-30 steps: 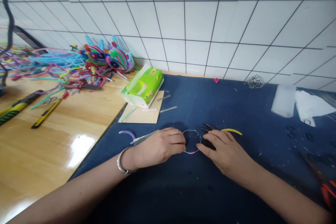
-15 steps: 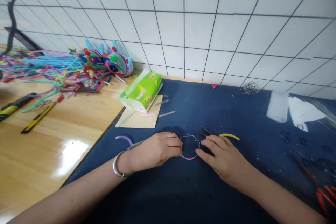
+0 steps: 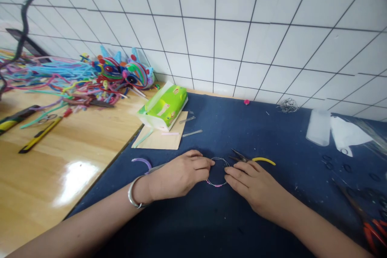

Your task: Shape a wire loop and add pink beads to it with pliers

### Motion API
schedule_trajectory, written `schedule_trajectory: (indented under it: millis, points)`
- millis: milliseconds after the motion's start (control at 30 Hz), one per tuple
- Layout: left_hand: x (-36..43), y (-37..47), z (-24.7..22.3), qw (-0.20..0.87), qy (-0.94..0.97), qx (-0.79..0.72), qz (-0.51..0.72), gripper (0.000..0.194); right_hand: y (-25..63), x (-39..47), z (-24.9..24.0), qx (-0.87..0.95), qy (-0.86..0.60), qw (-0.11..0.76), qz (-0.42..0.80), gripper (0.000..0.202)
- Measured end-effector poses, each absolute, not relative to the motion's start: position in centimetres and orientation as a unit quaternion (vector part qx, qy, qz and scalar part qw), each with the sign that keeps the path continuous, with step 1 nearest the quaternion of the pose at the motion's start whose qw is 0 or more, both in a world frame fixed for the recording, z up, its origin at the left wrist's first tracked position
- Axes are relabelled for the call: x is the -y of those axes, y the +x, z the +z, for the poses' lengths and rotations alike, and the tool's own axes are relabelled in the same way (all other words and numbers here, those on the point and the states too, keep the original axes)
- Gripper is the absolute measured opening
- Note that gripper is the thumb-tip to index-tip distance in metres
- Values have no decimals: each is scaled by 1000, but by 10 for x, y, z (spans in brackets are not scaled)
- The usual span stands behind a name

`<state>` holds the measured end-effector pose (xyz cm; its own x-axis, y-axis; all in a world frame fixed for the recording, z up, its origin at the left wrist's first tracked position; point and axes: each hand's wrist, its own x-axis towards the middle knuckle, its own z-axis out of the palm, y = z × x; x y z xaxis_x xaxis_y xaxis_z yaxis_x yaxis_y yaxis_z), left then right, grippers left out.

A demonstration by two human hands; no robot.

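Observation:
A thin wire ring (image 3: 218, 186) strung with small pink beads lies between my hands on the dark blue cloth, beads along its near side. My left hand (image 3: 183, 175) pinches its left edge, index finger reaching along the wire. On the opposite edge, the thumb and fingertips of my right hand (image 3: 256, 189) close on the wire. Pliers (image 3: 263, 160) with a yellow handle lie just beyond the right hand, partly covered by it. Beside my left wrist a curved purple handle (image 3: 142, 162) shows; the rest of that tool is mostly hidden.
A green tissue pack (image 3: 166, 105) rests on a tan board (image 3: 163, 142) with short wire pieces near it. Tangled wire (image 3: 288, 105) lies by the tiled wall. Red-handled scissors (image 3: 370, 234) are at right; cutters (image 3: 40, 134) and colourful pipe cleaners (image 3: 60, 72) at left.
My left index finger has stretched toward the ring's far side. My right thumb and fingers have drawn closer together at its right edge. The view has tilted slightly.

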<state>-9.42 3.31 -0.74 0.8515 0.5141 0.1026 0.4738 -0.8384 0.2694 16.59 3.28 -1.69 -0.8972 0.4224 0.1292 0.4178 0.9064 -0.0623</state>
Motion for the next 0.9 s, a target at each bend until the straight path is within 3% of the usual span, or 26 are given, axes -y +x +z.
schedule_trajectory:
  millis: [600, 900]
  points:
    - [-28, -91, -12, 219, 899, -348, 150, 15, 168, -32, -21, 969, -231, 78, 30, 41]
    - [-33, -80, -13, 281, 837, -400, 245, 10, 164, -35, -18, 944, -251, 182, 111, 34]
